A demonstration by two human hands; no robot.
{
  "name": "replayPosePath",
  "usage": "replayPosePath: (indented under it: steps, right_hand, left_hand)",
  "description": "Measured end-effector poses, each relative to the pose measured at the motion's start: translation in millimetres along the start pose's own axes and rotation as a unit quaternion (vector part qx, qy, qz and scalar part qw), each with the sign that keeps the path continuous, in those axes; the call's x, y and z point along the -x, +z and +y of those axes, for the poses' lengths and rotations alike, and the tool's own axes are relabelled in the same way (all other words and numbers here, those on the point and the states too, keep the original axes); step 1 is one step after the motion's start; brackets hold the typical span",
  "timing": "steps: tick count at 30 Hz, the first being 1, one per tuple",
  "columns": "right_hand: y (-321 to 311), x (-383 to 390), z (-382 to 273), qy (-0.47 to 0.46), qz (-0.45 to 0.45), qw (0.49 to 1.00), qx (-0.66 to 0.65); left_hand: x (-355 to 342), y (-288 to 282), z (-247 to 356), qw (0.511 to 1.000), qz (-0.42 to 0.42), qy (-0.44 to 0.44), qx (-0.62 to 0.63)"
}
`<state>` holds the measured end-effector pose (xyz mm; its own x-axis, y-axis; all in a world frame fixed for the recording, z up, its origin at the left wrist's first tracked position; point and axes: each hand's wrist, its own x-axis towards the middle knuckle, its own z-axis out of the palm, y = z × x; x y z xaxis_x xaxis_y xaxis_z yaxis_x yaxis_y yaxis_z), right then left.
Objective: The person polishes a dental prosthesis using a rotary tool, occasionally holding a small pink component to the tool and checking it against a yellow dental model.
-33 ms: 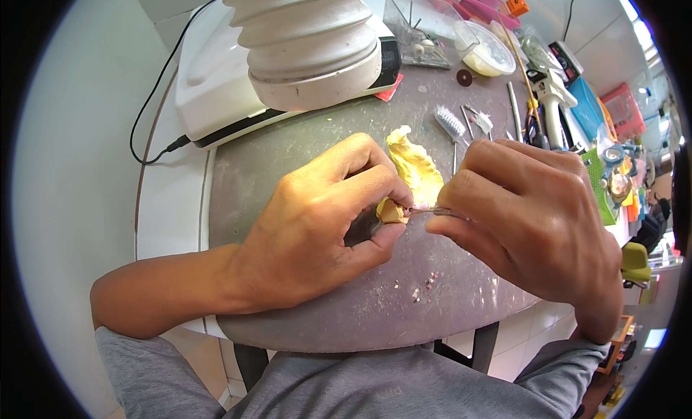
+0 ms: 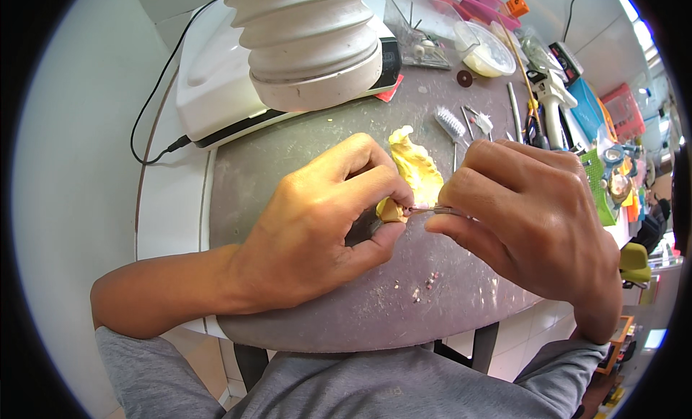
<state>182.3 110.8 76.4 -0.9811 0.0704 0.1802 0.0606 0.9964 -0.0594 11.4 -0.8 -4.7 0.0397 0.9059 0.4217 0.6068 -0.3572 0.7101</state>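
Note:
Between the thumb and fingers of my left hand is a small yellow plaster piece, which looks like a dental die with a dark reddish spot at its right end. My right hand pinches a thin metal hand tool. The tool's tip points left and meets the reddish spot, close to my left fingertips. Just beyond both hands a larger yellow plaster model with an uneven edge lies on the grey worktop; its near end is partly hidden by my fingers.
A ribbed white hose hangs over the far left, before a white machine. Farther back stand a clear box and a round tub. A brush and several tools lie beyond my right hand. Crumbs dot the near worktop.

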Motion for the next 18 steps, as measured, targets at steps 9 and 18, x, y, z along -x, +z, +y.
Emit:
replayPosePath:
  steps: [9, 18]
  right_hand:
    - [7.3, -1.9, 6.0, 0.014, 0.04, 0.998, -0.038]
    - [18.5, 0.8, 22.3, 0.01, 0.078, 0.988, -0.134]
  left_hand:
    - [-5.2, -3.2, 0.6, 0.989, -0.04, -0.075, 0.121]
    - [-5.5, -3.5, -3.7, 0.979, -0.051, -0.112, 0.163]
